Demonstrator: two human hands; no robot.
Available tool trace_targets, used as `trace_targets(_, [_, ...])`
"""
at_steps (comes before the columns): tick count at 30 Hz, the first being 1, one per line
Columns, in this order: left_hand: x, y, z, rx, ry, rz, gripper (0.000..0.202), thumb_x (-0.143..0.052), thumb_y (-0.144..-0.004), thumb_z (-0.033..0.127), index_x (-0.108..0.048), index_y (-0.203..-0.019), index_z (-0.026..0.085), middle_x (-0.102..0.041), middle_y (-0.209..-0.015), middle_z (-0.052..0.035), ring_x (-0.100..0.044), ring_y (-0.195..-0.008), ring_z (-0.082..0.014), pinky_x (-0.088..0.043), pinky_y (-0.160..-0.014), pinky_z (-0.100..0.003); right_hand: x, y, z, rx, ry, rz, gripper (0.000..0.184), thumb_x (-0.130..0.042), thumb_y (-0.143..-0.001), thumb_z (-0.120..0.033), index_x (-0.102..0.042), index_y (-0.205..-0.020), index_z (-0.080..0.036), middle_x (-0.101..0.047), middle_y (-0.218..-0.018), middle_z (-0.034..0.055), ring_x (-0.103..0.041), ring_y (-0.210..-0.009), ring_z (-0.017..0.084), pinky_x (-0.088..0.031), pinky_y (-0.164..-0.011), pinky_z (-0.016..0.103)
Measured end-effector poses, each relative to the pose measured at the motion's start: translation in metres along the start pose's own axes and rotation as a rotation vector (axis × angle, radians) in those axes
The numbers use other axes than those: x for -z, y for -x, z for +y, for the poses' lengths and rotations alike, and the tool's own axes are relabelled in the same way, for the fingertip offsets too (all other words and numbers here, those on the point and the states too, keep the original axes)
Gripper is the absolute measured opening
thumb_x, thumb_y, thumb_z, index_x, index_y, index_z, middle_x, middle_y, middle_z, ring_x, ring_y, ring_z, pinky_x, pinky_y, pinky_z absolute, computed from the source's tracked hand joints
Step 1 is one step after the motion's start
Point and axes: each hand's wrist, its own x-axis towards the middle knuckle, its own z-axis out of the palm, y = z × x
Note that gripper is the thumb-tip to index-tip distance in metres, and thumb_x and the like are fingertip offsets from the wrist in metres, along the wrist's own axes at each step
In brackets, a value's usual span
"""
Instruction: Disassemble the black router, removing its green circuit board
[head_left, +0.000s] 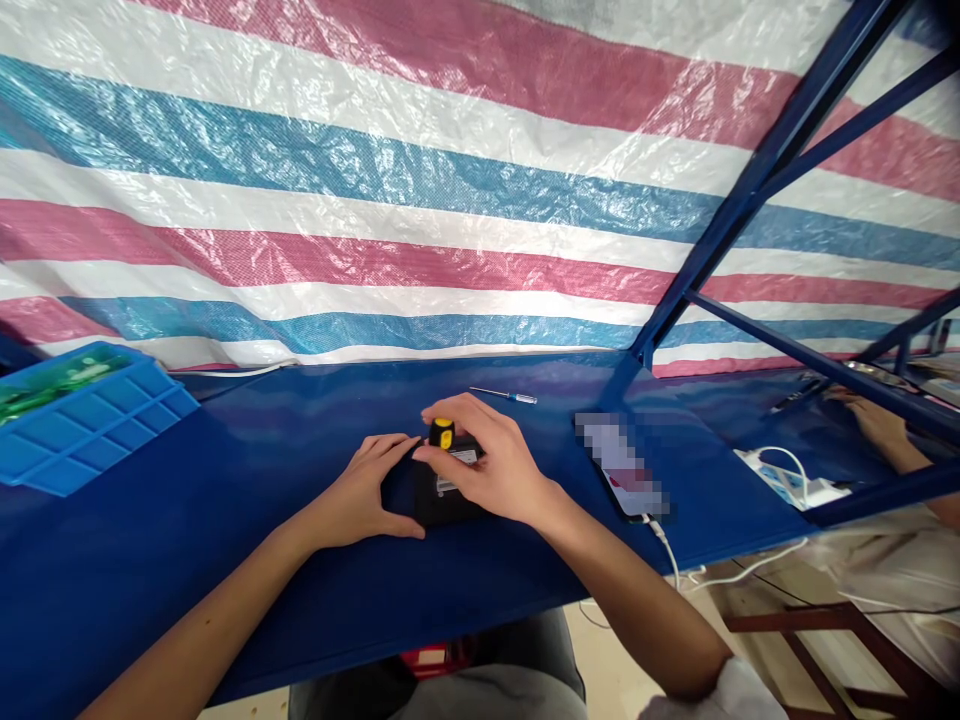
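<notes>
On the blue tabletop lies a flat black box (448, 508) with a pale label on its upper face. My left hand (369, 497) spans the box's left side, thumb at the near corner and fingers at the far one, gripping it. My right hand (501, 462) is over the box, its thumb and fingers closed around the yellow-and-black handle of a screwdriver (442, 433). The handle stands upright at the box's far left part, and its tip is hidden. Beyond my right hand lies a thin screwdriver (504, 395) with a blue-and-clear handle.
A blue crate (97, 430) with green items stands at the left. On the right lie a phone (621, 465) with a white charging cable (664, 545) and a white-and-blue box (787, 482). Blue metal frame bars (720, 240) rise there; another person's hand (874, 420) is beyond.
</notes>
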Motion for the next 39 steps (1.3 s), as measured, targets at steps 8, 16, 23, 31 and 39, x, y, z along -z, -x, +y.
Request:
trace_targets(8, [-0.001,0.001,-0.002,-0.018,-0.006,0.005,0.124,-0.091,-0.067,0.079,-0.041,-0.17,0.032,-0.044,-0.172,-0.014,-0.035,-0.158,-0.047,-0.04,-0.126,-0.068,0.005,0.003,-0.003,0.042,-0.014,-0.14,0.048,-0.049,-0.11,-0.022,-0.056,-0.158,-0.025,-0.073,-0.124,0.0089,-0.07,-0.092,0.017,-0.059,-0.075,0.03])
trace_targets(16, [0.0,0.001,-0.001,-0.028,-0.015,0.007,0.115,-0.089,-0.07,0.08,-0.046,-0.167,0.034,-0.046,-0.17,-0.0124,-0.037,-0.156,-0.0461,-0.041,-0.125,-0.066,0.009,-0.001,-0.005,-0.06,0.016,-0.129,0.032,-0.07,-0.105,-0.039,-0.074,-0.133,-0.024,-0.076,-0.119,0.0093,-0.074,-0.101,0.021,-0.062,-0.085,0.032])
trace_targets(23, [0.001,-0.001,0.003,0.002,-0.02,-0.008,0.116,-0.088,-0.069,0.081,-0.048,-0.165,0.031,-0.049,-0.167,-0.0139,-0.038,-0.156,-0.0456,-0.039,-0.127,-0.066,0.011,-0.001,-0.011,-0.122,-0.16,-0.155,0.031,-0.063,-0.105,-0.026,-0.072,-0.134,-0.025,-0.08,-0.123,0.0066,-0.077,-0.102,0.018,-0.065,-0.083,0.028])
trace_targets(31, [0.013,-0.001,0.023,0.091,-0.012,-0.078,0.125,-0.092,-0.067,0.074,-0.042,-0.169,0.023,-0.044,-0.17,-0.0193,-0.034,-0.16,-0.0451,-0.036,-0.13,-0.065,0.052,-0.016,-0.004,-0.345,0.055,0.38,0.031,-0.087,-0.085,-0.043,-0.071,-0.104,-0.024,-0.068,-0.073,-0.0051,-0.063,-0.062,0.013,-0.058,-0.069,0.028])
trace_targets(39, [0.016,-0.002,0.029,0.137,-0.018,-0.106,0.128,-0.089,-0.066,0.077,-0.04,-0.17,0.021,-0.039,-0.174,-0.0201,-0.032,-0.163,-0.0465,-0.037,-0.129,-0.065,0.059,-0.009,0.061,-0.655,0.219,0.057,0.032,-0.077,-0.084,-0.04,-0.048,-0.083,-0.026,-0.06,-0.077,-0.0052,-0.053,-0.064,0.013,-0.042,-0.062,0.027])
